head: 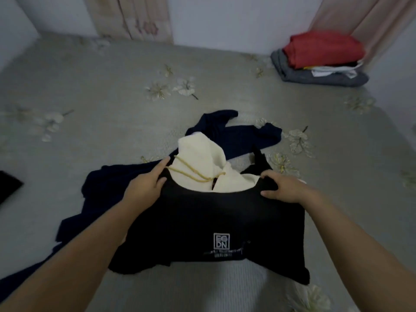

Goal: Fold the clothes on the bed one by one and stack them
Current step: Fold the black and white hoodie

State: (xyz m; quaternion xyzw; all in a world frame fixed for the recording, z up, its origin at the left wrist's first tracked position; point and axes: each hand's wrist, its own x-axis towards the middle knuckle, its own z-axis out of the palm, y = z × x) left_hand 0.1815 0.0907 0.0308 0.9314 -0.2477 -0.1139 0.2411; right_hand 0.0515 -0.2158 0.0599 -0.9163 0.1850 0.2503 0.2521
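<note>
A black hoodie [209, 221] with a cream hood [200, 152], a tan drawstring and a white square logo lies in front of me on the bed. My left hand [144, 185] grips its left shoulder beside the hood. My right hand [283, 185] grips its right shoulder. Under and behind it spreads a dark navy garment [243, 136], unfolded. A stack of folded clothes [319, 57] sits at the far right corner, with red on top, white in the middle and grey at the bottom.
The bed [112, 113] has a grey cover with pale flower print. A black object [9, 185] pokes in at the left edge. Curtains [135, 16] hang against the wall behind the bed.
</note>
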